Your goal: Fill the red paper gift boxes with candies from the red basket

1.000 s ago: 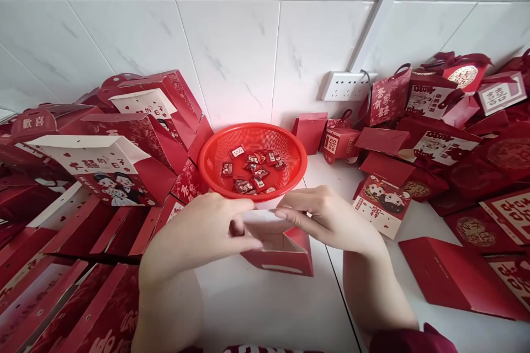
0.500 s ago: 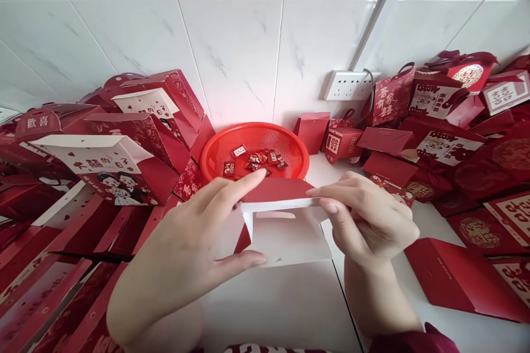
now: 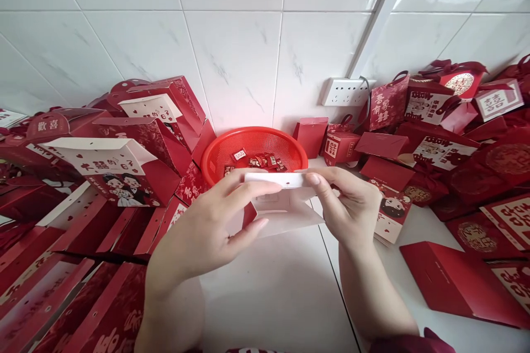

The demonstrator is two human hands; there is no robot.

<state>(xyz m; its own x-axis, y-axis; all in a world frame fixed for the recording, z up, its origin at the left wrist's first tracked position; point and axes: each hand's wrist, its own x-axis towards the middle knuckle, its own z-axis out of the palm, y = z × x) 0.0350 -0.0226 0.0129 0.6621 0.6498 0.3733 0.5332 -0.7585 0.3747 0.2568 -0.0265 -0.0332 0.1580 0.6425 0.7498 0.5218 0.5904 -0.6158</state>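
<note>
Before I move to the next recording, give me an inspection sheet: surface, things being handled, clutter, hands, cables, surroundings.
Surface: white tabletop, dark seam running along its right part.
Things handled: one box, its pale inside showing; red basket behind it, holding small packets.
Clutter: left boxes stacked in rows; right boxes piled, some with ribbons.
Hands: left hand at the box's left side, index finger along the white edge; right hand pinches its right end.
Cables: grey cord by the socket strip.
Surroundings: tiled wall.

Wall tiles (image 3: 236, 66) and massed red boxes (image 3: 159, 179) suggest an indoor workspace.
</note>
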